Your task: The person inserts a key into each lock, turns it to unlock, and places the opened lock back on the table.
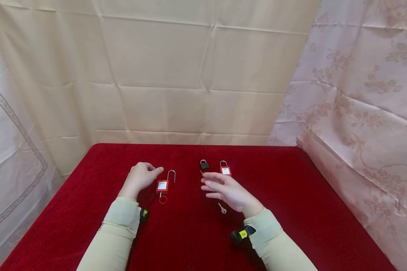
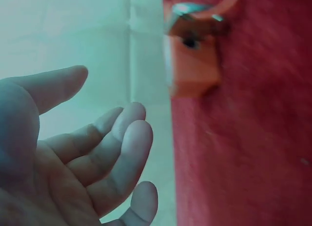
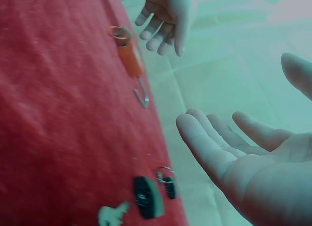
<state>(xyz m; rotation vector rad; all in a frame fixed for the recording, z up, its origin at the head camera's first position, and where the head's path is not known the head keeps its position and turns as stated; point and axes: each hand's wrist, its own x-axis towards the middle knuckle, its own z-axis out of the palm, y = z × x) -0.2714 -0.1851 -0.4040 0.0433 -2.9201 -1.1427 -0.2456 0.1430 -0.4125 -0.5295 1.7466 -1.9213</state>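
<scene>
My left hand (image 1: 140, 178) is held just left of a red padlock (image 1: 162, 186), its fingers loosely bent and nothing between them in the left wrist view. That padlock's shackle (image 1: 171, 175) is swung open, and a key with a red ring (image 1: 163, 199) sticks out of its near end. Over the middle of the table, my right hand (image 1: 228, 190) has relaxed fingers and holds nothing. A loose silver key (image 1: 222, 209) lies just below it. Beyond its fingertips are a small black padlock (image 1: 204, 165) and a second red padlock (image 1: 225, 170), both with shackles upward.
A dark block (image 3: 148, 196) lies beside the small padlock in the right wrist view. Another small key (image 1: 201, 172) lies by the black padlock. Red cloth covers the table (image 1: 190, 233); a beige curtain (image 1: 156, 75) hangs behind and a floral one (image 1: 366, 94) on the right.
</scene>
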